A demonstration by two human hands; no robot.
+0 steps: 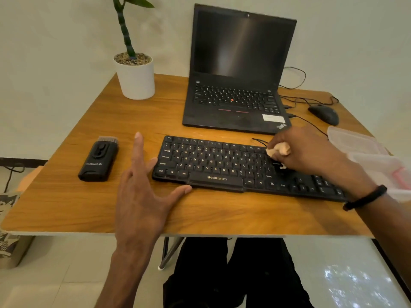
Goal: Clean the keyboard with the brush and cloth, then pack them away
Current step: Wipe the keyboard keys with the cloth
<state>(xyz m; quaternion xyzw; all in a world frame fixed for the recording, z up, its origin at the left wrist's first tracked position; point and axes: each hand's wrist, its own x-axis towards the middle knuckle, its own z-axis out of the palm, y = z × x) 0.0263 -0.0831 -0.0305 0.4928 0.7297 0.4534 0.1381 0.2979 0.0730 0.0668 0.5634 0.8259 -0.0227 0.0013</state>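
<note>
A black keyboard [213,165] lies across the front of the wooden table [66,205]. My right hand [309,152] is closed around a bunched pale cloth [279,150] and presses it on the keys right of the letter block. My left hand [142,187] rests flat on the table at the keyboard's left end, fingers spread, thumb touching the front edge by the space bar. The black brush [99,161], bristles pointing away from me, lies on the table left of that hand, untouched.
An open black laptop [235,85] stands behind the keyboard. A black mouse [323,114] and cables lie at the back right. A clear plastic bag [369,156] sits at the right edge. A white plant pot [136,78] stands back left.
</note>
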